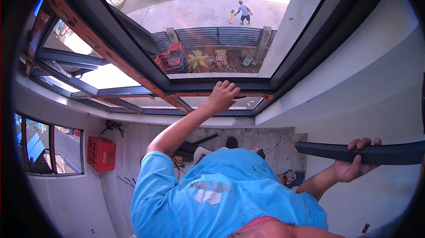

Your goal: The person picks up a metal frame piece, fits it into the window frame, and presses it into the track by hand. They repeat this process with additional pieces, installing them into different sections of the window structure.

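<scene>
Right hand (pixel 353 163) gripping dark strip (pixel 323 151), left hand (pixel 224 95) on window frame (pixel 254 84)

Dark strip sits at the right of the frame, lying roughly level, its right end running to the edge of view. You hold it in your right hand, fingers over the top, thumb on the near side. Your left hand is upper centre, fingers bent over the bottom rail of the dark window frame; can't tell if it grips or just rests. Orange-brown tape (pixel 88 34) runs along the frame's left side.

Your blue shirt (pixel 234 193) fills the bottom centre. Floor (pixel 137 143) behind it has a dark bar (pixel 206 139) left of centre. Red crate (pixel 102 154) on the left, near a smaller window (pixel 51 145) in the wall at the left edge. Pale wall (pixel 354 100) takes up the right side.

Through the glass, top centre: slatted fence (pixel 217 36), stacked crates (pixel 175 56) just left of a yellowish plant (pixel 200 61). Past the fence, a person in a grey shirt (pixel 245 11) beside another in yellow (pixel 231 15), both on the pavement (pixel 186 14).
</scene>
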The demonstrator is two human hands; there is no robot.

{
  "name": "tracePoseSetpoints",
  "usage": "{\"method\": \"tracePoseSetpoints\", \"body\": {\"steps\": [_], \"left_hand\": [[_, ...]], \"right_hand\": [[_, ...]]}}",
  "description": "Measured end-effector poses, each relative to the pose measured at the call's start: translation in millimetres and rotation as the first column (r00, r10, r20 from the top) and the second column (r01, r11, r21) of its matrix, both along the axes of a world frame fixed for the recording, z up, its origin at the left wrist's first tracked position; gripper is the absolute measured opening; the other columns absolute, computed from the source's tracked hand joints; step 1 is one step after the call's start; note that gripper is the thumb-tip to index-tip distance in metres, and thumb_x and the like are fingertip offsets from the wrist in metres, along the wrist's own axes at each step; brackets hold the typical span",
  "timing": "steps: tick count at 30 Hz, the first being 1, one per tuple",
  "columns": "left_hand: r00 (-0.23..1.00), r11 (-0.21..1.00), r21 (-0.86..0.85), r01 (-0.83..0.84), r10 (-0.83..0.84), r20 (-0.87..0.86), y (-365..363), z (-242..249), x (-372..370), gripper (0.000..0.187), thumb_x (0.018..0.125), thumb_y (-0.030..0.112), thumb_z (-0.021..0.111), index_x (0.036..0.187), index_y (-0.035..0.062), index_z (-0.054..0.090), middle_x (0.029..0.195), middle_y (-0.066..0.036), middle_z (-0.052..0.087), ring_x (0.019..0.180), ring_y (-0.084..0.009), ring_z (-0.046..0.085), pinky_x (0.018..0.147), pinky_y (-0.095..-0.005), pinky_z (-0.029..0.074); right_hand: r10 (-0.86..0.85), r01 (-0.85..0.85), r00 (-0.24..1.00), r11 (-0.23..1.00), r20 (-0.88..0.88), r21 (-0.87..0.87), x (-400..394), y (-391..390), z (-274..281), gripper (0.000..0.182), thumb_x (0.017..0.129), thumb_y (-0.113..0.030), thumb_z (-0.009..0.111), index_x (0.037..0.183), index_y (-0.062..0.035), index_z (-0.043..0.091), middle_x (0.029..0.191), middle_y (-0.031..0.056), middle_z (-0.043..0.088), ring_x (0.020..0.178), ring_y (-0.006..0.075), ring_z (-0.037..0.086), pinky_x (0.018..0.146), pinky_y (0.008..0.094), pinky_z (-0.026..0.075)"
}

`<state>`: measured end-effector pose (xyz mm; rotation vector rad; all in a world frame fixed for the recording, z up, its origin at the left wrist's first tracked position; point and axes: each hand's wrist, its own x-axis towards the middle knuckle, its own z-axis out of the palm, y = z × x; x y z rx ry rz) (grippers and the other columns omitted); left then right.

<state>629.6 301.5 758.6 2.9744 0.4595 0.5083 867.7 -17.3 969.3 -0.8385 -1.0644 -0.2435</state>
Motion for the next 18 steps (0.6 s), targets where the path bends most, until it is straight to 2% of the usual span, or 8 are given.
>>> {"method": "tracePoseSetpoints", "body": {"steps": [4,6,8,9,10,12,13,18], "left_hand": [[1.0,0.989,0.15,0.007,-0.009,0.013,-8,-18,24,0.019,0.079,0.017,0.068,0.09,0.0097,0.056,0.084,-0.005,0.058,0.087,-0.0236,0.054,0.078,-0.0378,0.041],[0.992,0.995,0.094,0.019,-0.03,0.12,-10,-14,23,0.017,0.082,0.02,0.07,0.085,0.0087,0.058,0.077,-0.004,0.059,0.08,-0.0228,0.058,0.071,-0.0362,0.043],[0.95,0.944,-0.329,-0.041,0.138,0.28,-13,0,22,0.019,0.085,0.021,0.07,0.08,0.008,0.059,0.075,-0.008,0.061,0.072,-0.0239,0.06,0.06,-0.0356,0.043],[0.866,0.92,-0.391,-0.042,0.229,0.445,-14,3,25,0.029,0.089,0.024,0.071,0.073,0.0059,0.057,0.063,-0.005,0.057,0.057,-0.0161,0.054,0.049,-0.0317,0.037],[0.863,0.921,-0.388,-0.044,0.23,0.449,-11,3,22,0.029,0.089,0.024,0.071,0.073,0.0059,0.057,0.063,-0.005,0.057,0.057,-0.0161,0.054,0.049,-0.0317,0.037],[0.685,0.386,-0.896,0.221,0.593,0.424,-6,5,15,0.037,0.089,0.027,0.073,0.068,0.0045,0.052,0.056,0.003,0.045,0.053,-0.0067,0.041,0.047,-0.0275,0.031],[0.616,0.417,-0.875,0.246,0.629,0.474,-6,8,17,0.048,0.088,0.031,0.073,0.059,0.0031,0.047,0.052,0.004,0.04,0.053,-0.0041,0.033,0.046,-0.0261,0.028],[0.559,0.607,-0.783,0.133,0.607,0.566,38,-4,39,0.041,0.084,0.019,0.07,0.056,0.001,0.045,0.05,0.0,0.04,0.052,-0.0062,0.036,0.046,-0.0292,0.03]], "right_hand": [[-0.008,0.008,1.0,1.0,-0.003,-0.024,-8,9,3,0.064,0.078,-0.003,0.053,0.138,0.0002,0.032,0.135,0.0233,0.042,0.09,0.0261,0.053,0.062,0.03,0.046],[0.007,-0.007,1.0,1.0,0.008,-0.012,-8,14,4,0.064,0.078,-0.003,0.053,0.138,0.0003,0.032,0.134,0.0233,0.042,0.09,0.0258,0.052,0.062,0.0301,0.046],[0.02,-0.02,0.999,1.0,-0.033,-0.006,-10,16,3,0.063,0.077,-0.002,0.053,0.137,0.0004,0.034,0.134,0.0231,0.042,0.089,0.0253,0.052,0.061,0.03,0.046],[0.025,-0.025,0.999,1.0,-0.029,-0.002,-10,16,2,0.063,0.077,-0.002,0.053,0.137,0.0004,0.034,0.134,0.0231,0.042,0.089,0.0253,0.052,0.061,0.03,0.046],[0.023,-0.023,0.999,1.0,-0.033,-0.015,-10,15,2,0.063,0.077,-0.001,0.053,0.137,0.0005,0.034,0.133,0.0228,0.043,0.089,0.0249,0.052,0.061,0.0296,0.046],[0.016,-0.017,0.999,0.999,-0.035,-0.03,-8,14,1,0.064,0.076,-0.001,0.053,0.137,0.0006,0.034,0.132,0.0225,0.043,0.088,0.0245,0.051,0.061,0.0293,0.046],[0.066,-0.067,0.997,0.997,-0.028,-0.031,-6,14,0,0.065,0.076,-0.001,0.053,0.139,0.0003,0.033,0.13,0.0219,0.044,0.087,0.0237,0.051,0.061,0.0286,0.046],[0.075,-0.078,0.996,0.995,-0.044,-0.06,-14,24,8,0.075,0.074,-0.003,0.052,0.144,0.0007,0.025,0.12,0.0198,0.048,0.08,0.0198,0.052,0.058,0.028,0.051]]}}
